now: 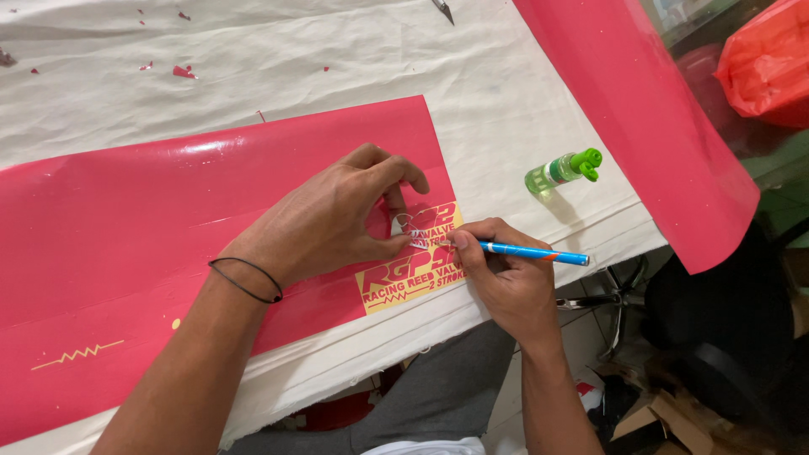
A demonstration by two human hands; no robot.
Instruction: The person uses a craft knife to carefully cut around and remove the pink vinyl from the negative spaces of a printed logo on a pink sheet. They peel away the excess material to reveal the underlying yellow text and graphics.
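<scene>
The yellow sticker [411, 274] lay at the near right corner of a big pink vinyl sheet [152, 244], which was spread on a table [489, 93] covered with a white cloth. The left hand [333, 221] rested on the sheet just left of the sticker, fingers curled, with thumb and forefinger pinching a small peeled scrap [401, 224] at the sticker's upper edge (the wrist wore a thin black band [246, 280]). The right hand [506, 274], just right of the sticker, was closed around a blue craft knife [533, 251], held like a pen with its tip touching the sticker's top. Well right of the sticker a small green bottle [563, 170] lay on its side on the cloth, and beyond it a second pink sheet [649, 118] hung over the table's edge.
</scene>
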